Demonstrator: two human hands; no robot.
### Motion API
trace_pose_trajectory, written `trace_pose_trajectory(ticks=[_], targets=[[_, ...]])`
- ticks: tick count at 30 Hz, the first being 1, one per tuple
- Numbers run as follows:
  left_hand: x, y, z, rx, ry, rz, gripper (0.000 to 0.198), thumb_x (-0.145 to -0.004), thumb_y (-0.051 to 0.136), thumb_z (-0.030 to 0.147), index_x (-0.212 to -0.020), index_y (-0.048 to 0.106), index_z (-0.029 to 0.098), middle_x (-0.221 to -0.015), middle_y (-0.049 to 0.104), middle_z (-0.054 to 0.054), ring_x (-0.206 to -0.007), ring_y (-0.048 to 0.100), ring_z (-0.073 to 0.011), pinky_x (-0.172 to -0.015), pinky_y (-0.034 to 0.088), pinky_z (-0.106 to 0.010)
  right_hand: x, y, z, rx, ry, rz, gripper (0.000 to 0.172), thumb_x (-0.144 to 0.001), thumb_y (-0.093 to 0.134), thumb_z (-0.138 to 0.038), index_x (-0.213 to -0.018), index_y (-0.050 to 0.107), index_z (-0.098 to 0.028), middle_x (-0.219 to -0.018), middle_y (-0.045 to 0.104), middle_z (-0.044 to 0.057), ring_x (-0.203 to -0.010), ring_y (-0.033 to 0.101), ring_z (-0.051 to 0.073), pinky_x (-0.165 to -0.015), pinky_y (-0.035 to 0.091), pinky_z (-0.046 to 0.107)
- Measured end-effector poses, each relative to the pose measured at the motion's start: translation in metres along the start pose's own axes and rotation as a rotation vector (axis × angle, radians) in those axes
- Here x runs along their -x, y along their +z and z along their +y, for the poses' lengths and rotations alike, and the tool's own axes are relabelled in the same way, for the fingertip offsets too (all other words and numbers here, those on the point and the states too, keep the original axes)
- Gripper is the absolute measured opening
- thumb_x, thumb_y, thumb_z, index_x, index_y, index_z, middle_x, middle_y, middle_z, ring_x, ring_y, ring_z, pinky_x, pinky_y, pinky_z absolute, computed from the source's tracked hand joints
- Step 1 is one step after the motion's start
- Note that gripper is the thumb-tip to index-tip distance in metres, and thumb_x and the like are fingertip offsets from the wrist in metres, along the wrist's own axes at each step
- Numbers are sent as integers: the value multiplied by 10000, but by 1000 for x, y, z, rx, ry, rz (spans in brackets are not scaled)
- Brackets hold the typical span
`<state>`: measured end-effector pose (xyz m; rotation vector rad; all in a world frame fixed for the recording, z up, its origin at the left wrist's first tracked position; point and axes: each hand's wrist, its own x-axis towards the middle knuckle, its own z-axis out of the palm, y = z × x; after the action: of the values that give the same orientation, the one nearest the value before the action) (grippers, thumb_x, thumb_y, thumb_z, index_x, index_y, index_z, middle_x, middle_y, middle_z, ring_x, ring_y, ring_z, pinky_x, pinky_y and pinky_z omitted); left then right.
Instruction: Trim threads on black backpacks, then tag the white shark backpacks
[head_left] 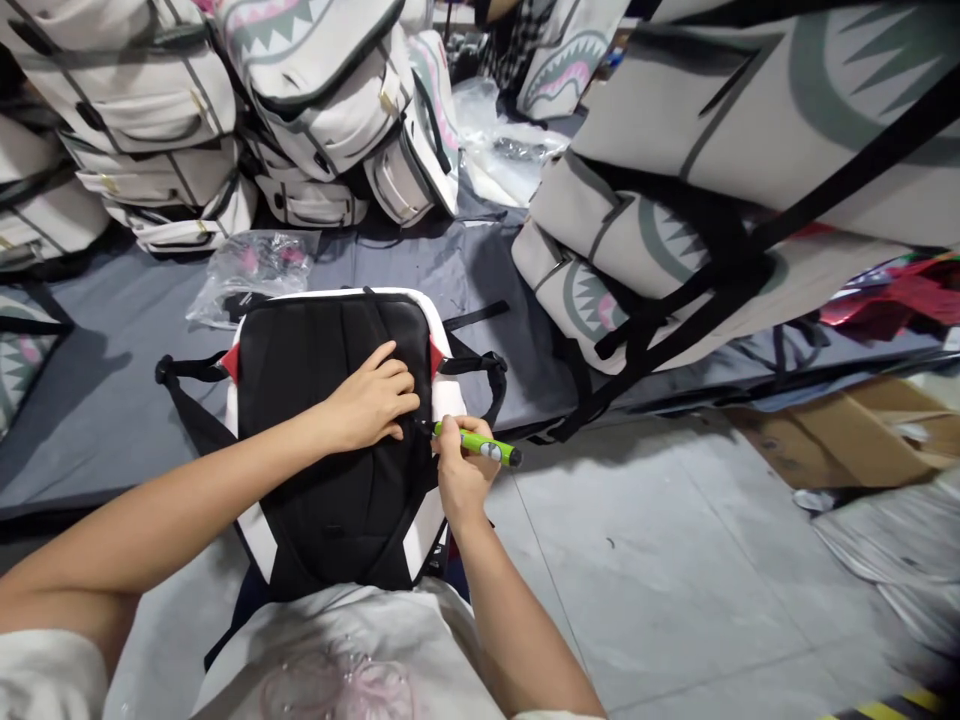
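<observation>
A white backpack (429,510) with a black padded back panel lies back-up in front of me, its black straps spread to both sides. My left hand (371,400) rests on the panel near its right edge, fingers curled and pressing down on the fabric. My right hand (459,472) is closed around a green marker (480,445), its tip touching the backpack's right edge just beside my left fingers.
Piles of white backpacks with shark-mouth prints (322,100) stand at the back, and more (675,230) are stacked on the right. A clear plastic bag (251,268) lies behind the backpack on the grey mat (90,400). A cardboard box (847,435) sits on the grey floor at right.
</observation>
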<state>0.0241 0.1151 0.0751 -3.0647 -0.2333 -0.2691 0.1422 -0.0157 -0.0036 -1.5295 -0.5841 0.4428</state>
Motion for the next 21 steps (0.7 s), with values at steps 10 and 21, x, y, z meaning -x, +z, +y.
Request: trace_pose_trajectory(ticks=[10, 21], targets=[[7, 10, 3, 66, -12, 70, 257, -744, 830, 306, -878, 668, 158, -956, 687, -62, -1071, 591, -263, -1188, 290, -620, -2, -1, -6, 81, -77, -156, 308, -880, 642, -501, -805, 598, -206, -585, 555, -47, -487, 511, 126, -492, 422, 259], [11, 16, 5, 33, -16, 118, 173, -778, 785, 261, -863, 674, 158, -940, 672, -65, -1050, 593, -254, -1186, 316, -614, -3, 0, -10, 125, -90, -190, 310, -879, 647, -498, -792, 595, -206, -582, 570, -38, -494, 540, 136, -507, 438, 265]])
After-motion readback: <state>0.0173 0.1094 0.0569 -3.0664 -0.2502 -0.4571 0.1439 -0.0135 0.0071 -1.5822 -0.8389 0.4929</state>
